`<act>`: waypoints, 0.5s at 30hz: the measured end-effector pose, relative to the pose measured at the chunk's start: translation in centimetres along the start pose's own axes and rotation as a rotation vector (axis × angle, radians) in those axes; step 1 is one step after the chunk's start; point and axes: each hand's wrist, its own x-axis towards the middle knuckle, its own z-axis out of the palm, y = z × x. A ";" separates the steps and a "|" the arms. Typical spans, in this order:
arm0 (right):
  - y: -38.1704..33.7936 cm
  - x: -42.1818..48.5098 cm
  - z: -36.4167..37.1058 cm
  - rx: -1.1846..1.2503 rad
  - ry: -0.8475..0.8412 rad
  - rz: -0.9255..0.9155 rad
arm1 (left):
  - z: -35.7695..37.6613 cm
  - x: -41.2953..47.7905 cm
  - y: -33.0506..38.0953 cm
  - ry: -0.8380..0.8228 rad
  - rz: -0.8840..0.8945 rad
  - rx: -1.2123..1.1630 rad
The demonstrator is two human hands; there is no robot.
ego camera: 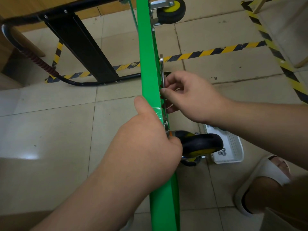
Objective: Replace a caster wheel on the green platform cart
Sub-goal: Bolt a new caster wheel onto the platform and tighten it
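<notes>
The green platform cart point(146, 55) stands on its edge and runs from top to bottom through the middle of the view. My left hand point(146, 144) grips its top edge, thumb on the left face and fingers curled over beside the near caster wheel point(200, 144), which is black with a yellow hub. My right hand point(188, 95) pinches a silver wrench point(162, 70) that lies flat along the cart's underside just above that caster. A second caster point(171, 10) sits at the far end of the cart.
A white plastic basket point(233, 147) with several nuts lies on the tiled floor right of the near caster. My foot in a white slipper point(260, 180) is at the lower right. The cart's black folded handle point(78, 40) lies left. Yellow-black tape crosses the floor.
</notes>
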 end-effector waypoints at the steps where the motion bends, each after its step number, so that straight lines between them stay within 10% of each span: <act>1: 0.0 -0.1 0.0 0.006 -0.004 0.003 | 0.0 0.0 0.0 -0.002 0.003 -0.001; 15: 0.7 -0.4 0.2 0.099 -0.061 0.124 | -0.2 0.0 0.3 -0.035 -0.035 -0.018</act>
